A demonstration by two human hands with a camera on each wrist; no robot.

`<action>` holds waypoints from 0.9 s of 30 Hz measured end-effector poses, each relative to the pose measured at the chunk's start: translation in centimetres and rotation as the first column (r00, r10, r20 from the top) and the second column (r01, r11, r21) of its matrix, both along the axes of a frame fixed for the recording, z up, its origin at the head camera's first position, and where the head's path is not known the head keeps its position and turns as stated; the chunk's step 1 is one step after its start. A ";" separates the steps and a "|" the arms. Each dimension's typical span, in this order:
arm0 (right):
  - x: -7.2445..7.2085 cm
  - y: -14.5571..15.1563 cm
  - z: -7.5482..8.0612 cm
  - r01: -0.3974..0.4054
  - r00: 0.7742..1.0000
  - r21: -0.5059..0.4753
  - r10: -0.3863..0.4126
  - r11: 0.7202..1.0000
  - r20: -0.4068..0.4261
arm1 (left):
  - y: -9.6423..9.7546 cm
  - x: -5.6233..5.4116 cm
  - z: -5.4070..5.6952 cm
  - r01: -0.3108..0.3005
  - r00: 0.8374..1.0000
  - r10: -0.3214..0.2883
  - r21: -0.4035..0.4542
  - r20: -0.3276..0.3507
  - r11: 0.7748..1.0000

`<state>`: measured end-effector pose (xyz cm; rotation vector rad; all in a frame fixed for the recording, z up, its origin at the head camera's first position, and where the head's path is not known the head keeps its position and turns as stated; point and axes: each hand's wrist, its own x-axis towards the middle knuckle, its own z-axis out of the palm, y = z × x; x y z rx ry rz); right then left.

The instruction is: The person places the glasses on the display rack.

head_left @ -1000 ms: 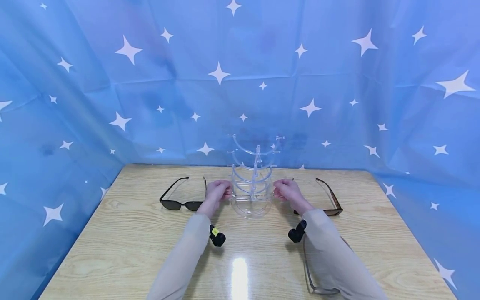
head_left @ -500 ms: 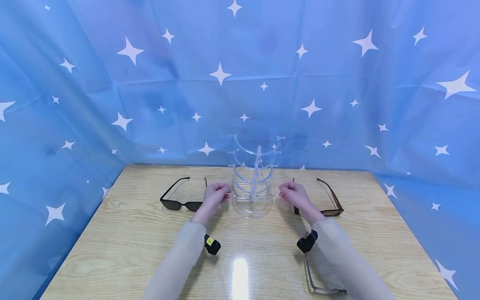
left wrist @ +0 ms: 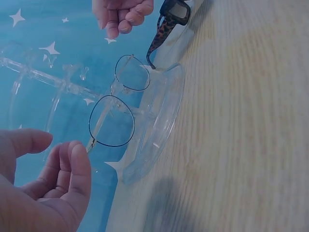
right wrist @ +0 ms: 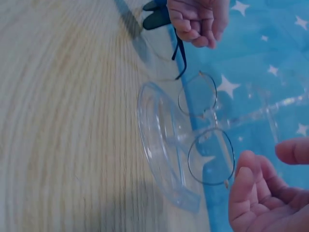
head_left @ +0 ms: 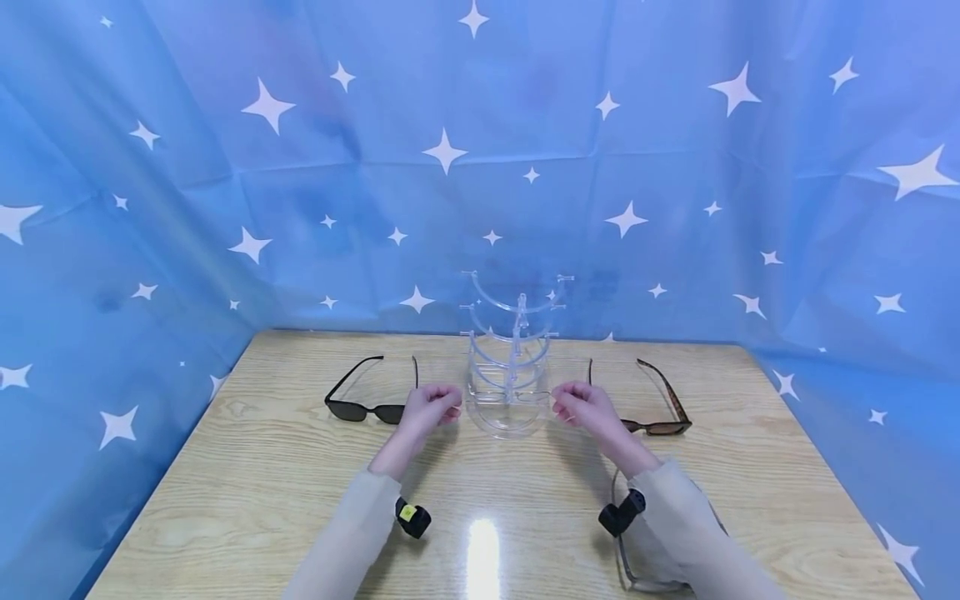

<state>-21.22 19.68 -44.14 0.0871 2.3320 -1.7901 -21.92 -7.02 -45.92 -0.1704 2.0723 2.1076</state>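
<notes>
A clear acrylic eyewear stand [head_left: 517,337] with several curved arms stands at the back of the table. Thin round wire-rimmed glasses [left wrist: 112,121] sit low on it, lenses facing the person. My left hand [head_left: 431,406] is beside their left end, index fingertip right by the hinge and thumb apart from the fingers in the left wrist view. On the other side my right hand [head_left: 587,408] has its fingertips close to the right hinge [right wrist: 226,183], the thumb likewise apart. Neither hand grips anything. The stand's arms partly overlap the glasses in the head view.
Black sunglasses [head_left: 348,411] lie left of the stand, partly behind the left hand. Tortoiseshell sunglasses [head_left: 663,428] lie at the right. Grey-framed glasses [head_left: 651,586] are partly hidden under the right sleeve. A blue star-patterned cloth [head_left: 360,183] hangs behind the wooden table [head_left: 247,500].
Both hands have drawn slightly back toward the person from the sides of the stand. The right hand first moved outward, then in again. The wire-rimmed glasses stay on the stand.
</notes>
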 end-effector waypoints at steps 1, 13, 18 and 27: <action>0.2 -0.2 0.1 0.000 1.000 -0.010 0.000 1.000 0.001 | -0.1 0.0 -0.5 -0.003 1.000 0.003 0.002 -0.004 1.000; 1.8 -1.8 -0.1 -0.030 0.999 -0.010 0.030 0.999 0.012 | -1.1 2.3 -0.9 0.023 0.998 -0.024 -0.020 -0.051 1.000; 2.5 -2.7 -0.3 -0.077 0.997 -0.024 0.076 0.997 -0.005 | -1.9 3.2 -1.2 0.028 0.999 -0.029 -0.031 -0.043 0.999; 3.4 -4.4 -0.7 -0.164 0.986 -0.047 0.162 0.985 -0.038 | -3.4 4.8 -1.7 0.017 0.999 -0.018 -0.016 -0.048 1.000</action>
